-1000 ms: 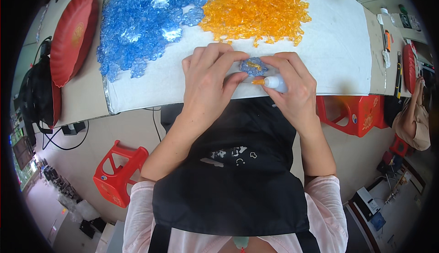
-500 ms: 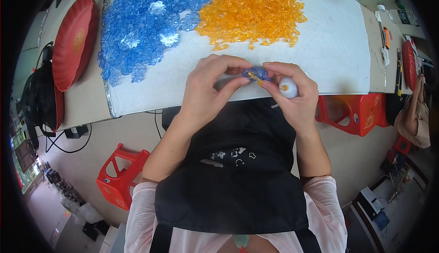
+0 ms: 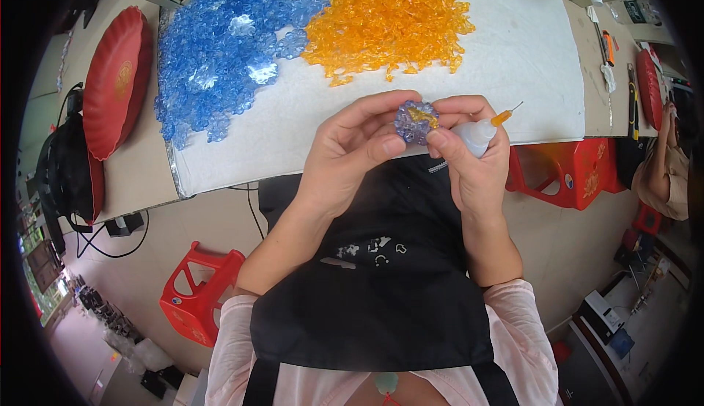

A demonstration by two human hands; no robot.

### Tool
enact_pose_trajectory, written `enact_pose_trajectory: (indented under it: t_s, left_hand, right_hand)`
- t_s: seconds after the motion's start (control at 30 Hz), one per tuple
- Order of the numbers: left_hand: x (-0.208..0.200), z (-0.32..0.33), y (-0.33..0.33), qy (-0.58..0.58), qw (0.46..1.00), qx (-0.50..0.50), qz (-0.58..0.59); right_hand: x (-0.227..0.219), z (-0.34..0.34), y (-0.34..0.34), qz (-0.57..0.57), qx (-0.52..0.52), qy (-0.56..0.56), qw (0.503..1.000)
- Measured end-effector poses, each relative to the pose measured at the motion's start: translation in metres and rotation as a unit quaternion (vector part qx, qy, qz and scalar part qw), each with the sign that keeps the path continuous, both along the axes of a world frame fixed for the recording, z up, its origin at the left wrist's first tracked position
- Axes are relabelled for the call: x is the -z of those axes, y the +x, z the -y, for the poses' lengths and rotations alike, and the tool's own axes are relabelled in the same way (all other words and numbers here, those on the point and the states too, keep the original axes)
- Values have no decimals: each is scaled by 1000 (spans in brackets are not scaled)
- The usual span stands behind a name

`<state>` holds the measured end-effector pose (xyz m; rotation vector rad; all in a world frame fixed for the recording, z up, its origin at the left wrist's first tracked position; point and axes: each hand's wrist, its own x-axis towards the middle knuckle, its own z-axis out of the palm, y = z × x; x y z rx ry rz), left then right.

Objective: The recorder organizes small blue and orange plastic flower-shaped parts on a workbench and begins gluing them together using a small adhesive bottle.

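Between my hands, a translucent blue-violet flower-shaped plastic piece (image 3: 408,132) is tilted with its face toward me. A clear yellow piece (image 3: 424,115) lies across its face. My left hand (image 3: 345,149) pinches the flower's left edge between thumb and fingers. With thumb and forefinger, my right hand (image 3: 480,167) grips the right edge. It also keeps a white squeeze bottle (image 3: 475,137) in its palm, whose orange needle tip (image 3: 501,118) points up and right. Beyond my hands lie a pile of blue flower pieces (image 3: 220,54) and a pile of small yellow pieces (image 3: 389,21).
The piles rest on a white sheet (image 3: 528,76) covering the table. A red scalloped tray (image 3: 117,83) stands at left beside a black bag (image 3: 70,164). Cutters (image 3: 632,101) lie at right. Red stools (image 3: 198,292) stand below the table edge. Another person's arm (image 3: 664,160) shows far right.
The flower has turned from edge-on to face me, showing the yellow piece on it. The bottle has swung so its needle tip points up and right, no longer toward me.
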<state>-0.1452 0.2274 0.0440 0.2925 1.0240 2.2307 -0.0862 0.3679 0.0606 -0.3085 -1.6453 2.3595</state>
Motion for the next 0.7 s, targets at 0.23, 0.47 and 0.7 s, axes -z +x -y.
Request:
enact_pose_trajectory:
  t_s: [0.23,0.47,0.7]
  left_hand:
    - [9,-8,3,96,995,4,36]
    - [11,-8,0,127,990,14,66]
    - [13,-7,2,103,993,2,50]
  right_hand:
    - [0,4,-1,-3,11,9,1000]
    - [0,-2,0,-42,63,127,989]
    - [-9,0,-6,-35,44,206,977]
